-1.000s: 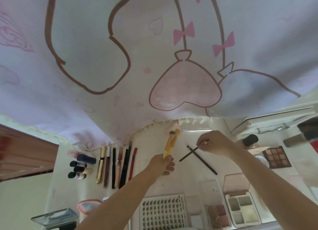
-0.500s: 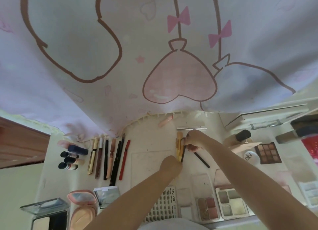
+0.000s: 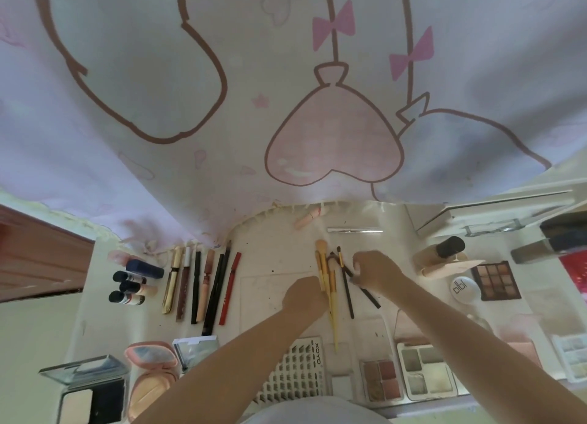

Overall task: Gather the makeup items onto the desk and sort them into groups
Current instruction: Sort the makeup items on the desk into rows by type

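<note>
Here the left hand [image 3: 303,296] rested on the handles of the yellow-handled makeup brushes [image 3: 327,277], fingers curled over them so that it held the bundle down against the white desk top [image 3: 273,264]. The right hand [image 3: 374,269] pinched the thin black-handled brushes [image 3: 347,291] near their upper ends; one lay straight beside the yellow bundle, another crossed out at an angle toward the right forearm.

The step in hand appeared to be forming the brush group in the middle of the desk. The next move likely called for turning the angled black brush parallel to the others and closing it up against the bundle, then releasing both hands without rolling the handles.

Open room lay to the left of the bundle, between it and the row of slim pencils and tubes [image 3: 203,284]. Beyond that row stood the small dark-capped tubes [image 3: 131,288]. To the right, the beige foundation bottle [image 3: 440,255], round white compact [image 3: 464,290] and brown eyeshadow palette [image 3: 495,279] were near. The near edge was crowded with the white lash tray [image 3: 295,373] and small shadow palettes [image 3: 382,379]. At the far edge the pink printed curtain [image 3: 286,106] overhung the desk.
</note>
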Motion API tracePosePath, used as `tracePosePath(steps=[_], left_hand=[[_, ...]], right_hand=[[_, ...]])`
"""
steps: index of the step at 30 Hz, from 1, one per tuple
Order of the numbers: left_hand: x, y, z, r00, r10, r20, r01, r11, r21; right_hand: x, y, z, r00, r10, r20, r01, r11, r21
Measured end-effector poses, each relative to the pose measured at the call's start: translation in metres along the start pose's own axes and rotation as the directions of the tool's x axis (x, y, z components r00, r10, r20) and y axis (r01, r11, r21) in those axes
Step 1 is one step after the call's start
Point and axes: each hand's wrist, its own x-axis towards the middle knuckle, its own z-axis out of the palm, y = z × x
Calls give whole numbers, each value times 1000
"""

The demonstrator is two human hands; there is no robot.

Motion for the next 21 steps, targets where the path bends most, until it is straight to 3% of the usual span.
tracePosePath(steps=[3, 7, 12, 16, 21], left_hand=[[2, -5, 0, 999, 32, -18, -31, 999, 32], [5, -11, -2, 999, 46, -25, -45, 998, 41], [3, -11, -12, 994, 70, -88, -67, 997, 32], [-4, -11, -35, 956, 217, -198, -229, 973, -41], [-29, -3, -78, 790, 549, -272, -533, 835, 138]], right_hand=[[-8, 0, 14, 998, 58, 26, -56, 995, -77], [-15, 1, 4, 989, 131, -70, -138, 984, -116], [-28, -7, -27, 983, 67, -168, -100, 977, -191], [-42, -2, -57, 969, -120, -217, 75, 976, -206], [-62, -23, -87, 922, -374, -100, 371, 927, -52]])
